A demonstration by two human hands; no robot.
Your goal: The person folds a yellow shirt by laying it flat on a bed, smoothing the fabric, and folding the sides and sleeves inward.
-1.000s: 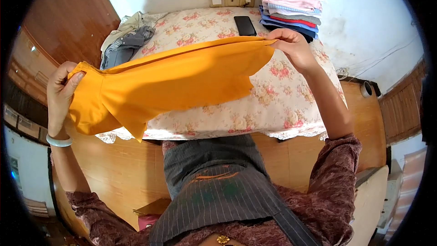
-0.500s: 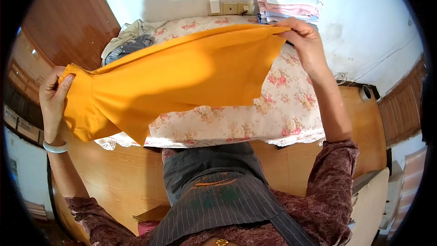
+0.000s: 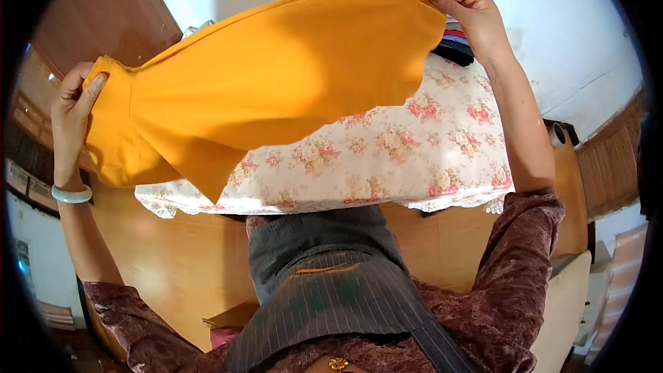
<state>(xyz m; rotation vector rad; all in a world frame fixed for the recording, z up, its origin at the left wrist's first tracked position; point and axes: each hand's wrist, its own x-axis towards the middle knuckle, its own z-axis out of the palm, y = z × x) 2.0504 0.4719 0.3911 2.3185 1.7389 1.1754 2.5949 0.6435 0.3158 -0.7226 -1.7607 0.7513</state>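
I hold an orange cloth [image 3: 276, 83] stretched in the air between my two hands, above the desk. My left hand [image 3: 72, 114] pinches one end, fingers closed on the hem where the fabric bunches into soft folds; my right hand [image 3: 473, 17] is raised higher and grips the far edge between thumb and fingers. The cloth is smooth, matte and plain, wide at the right and narrowing toward the left, with a pointed flap hanging from its lower edge. A pale bangle [image 3: 71, 195] sits on my left wrist. Below the cloth lies a desk cover [image 3: 414, 159], cream with pink flowers and a lacy white border, over a desk [image 3: 173, 269] of light, glossy wood. A stack of folded clothes [image 3: 456, 45] sits at the far end, partly hidden behind my right hand, against a white wall [image 3: 552, 41].
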